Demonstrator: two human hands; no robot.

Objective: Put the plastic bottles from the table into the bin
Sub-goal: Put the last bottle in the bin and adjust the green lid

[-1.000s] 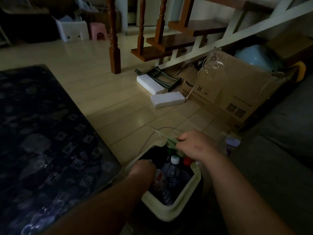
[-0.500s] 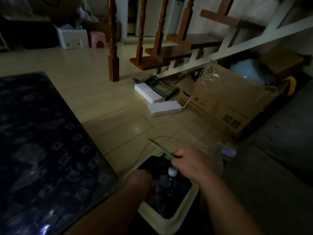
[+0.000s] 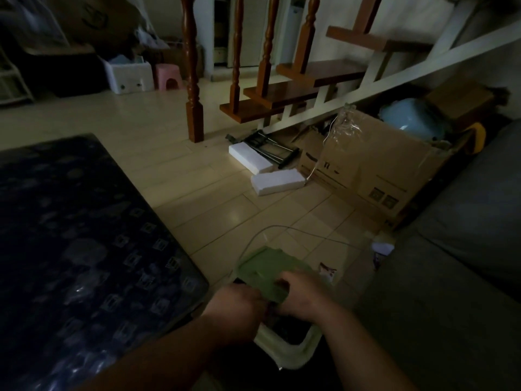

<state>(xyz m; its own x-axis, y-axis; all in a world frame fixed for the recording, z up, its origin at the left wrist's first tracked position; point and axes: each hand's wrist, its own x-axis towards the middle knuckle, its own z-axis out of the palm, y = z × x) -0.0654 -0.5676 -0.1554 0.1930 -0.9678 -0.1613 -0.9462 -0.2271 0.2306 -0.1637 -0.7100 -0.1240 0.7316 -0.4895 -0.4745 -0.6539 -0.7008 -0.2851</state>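
Bin on floor, just right of table, near side; green lid now down over it.
Half a second ago the lid stood raised and bottles showed inside; they are now covered. Right hand grips the lid's near edge, fingers curled over it. Left hand, out of the bin, meets the lid's near-left corner; fingers hidden, grip cannot be told.

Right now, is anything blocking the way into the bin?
Yes. The green lid lies tilted over most of the opening of the bin; only a dark strip by the near rim shows. The right hand grips the lid, and the left hand is at its near edge. It is too dark to tell whether any bottles lie on the table.
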